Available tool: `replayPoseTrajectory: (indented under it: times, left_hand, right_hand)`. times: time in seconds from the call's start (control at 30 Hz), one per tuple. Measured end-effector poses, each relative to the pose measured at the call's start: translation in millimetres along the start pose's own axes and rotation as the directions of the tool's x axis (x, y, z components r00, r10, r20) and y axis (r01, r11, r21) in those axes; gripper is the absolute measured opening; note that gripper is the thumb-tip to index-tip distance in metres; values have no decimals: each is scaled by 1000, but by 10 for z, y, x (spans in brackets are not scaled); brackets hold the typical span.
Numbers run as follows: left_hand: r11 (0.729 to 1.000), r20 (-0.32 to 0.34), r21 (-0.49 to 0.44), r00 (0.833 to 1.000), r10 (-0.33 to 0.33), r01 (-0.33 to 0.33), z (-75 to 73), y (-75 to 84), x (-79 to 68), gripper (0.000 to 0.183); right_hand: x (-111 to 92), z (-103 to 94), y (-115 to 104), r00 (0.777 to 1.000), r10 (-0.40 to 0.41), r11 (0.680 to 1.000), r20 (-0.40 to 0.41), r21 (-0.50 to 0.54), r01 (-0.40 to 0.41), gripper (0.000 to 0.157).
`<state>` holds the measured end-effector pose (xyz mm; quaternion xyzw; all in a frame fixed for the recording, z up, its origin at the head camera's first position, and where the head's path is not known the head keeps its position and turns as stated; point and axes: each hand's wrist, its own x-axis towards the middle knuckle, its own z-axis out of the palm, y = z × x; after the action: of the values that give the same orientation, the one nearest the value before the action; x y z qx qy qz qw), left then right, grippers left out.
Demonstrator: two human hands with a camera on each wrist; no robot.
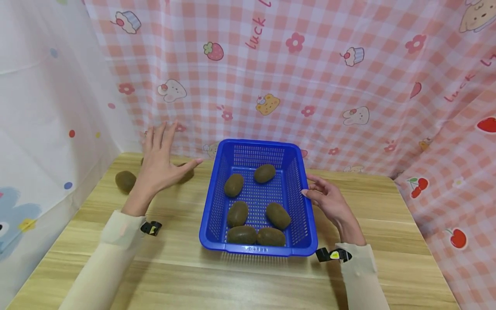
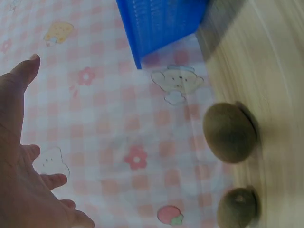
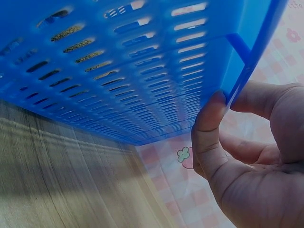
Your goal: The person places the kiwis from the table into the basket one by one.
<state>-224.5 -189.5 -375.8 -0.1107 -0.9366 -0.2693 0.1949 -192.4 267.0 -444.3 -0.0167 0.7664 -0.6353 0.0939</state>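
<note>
A blue plastic basket (image 1: 258, 249) with slotted walls stands at the middle of the table, several brown kiwis (image 1: 278, 216) lying inside. My right hand (image 1: 329, 200) pinches the basket's right rim between thumb and fingers, which shows close up in the right wrist view. On the left, my left hand (image 1: 158, 170) is spread over the table, fingers straight and holding nothing. Close by it lie a kiwi (image 1: 125, 181) left of the wrist and another kiwi (image 1: 187, 174), partly hidden behind the thumb. In the left wrist view two kiwis (image 2: 230, 133) rest on the wood below the hand.
The light wooden table (image 1: 170, 275) ends at the back against a pink checked cloth (image 1: 240, 82) with printed cartoons. A white dotted cloth (image 1: 50, 103) hangs along the left side, and the checked cloth continues down the right.
</note>
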Motion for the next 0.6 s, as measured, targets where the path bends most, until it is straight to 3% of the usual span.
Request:
replayPoseTrajectory:
  times: [0.3,0.6]
  left_hand:
    - [992,31,26,991,-127,127,-106,-229,-127,117]
    - [978,25,41,978,-205,204,-143,-532,-216,121]
  right_hand:
    - [-7,0,7,1000,3,1000,-3,4,-3,62]
    - [-6,-7,12,1000,2,1000,-8,-5,-2,61]
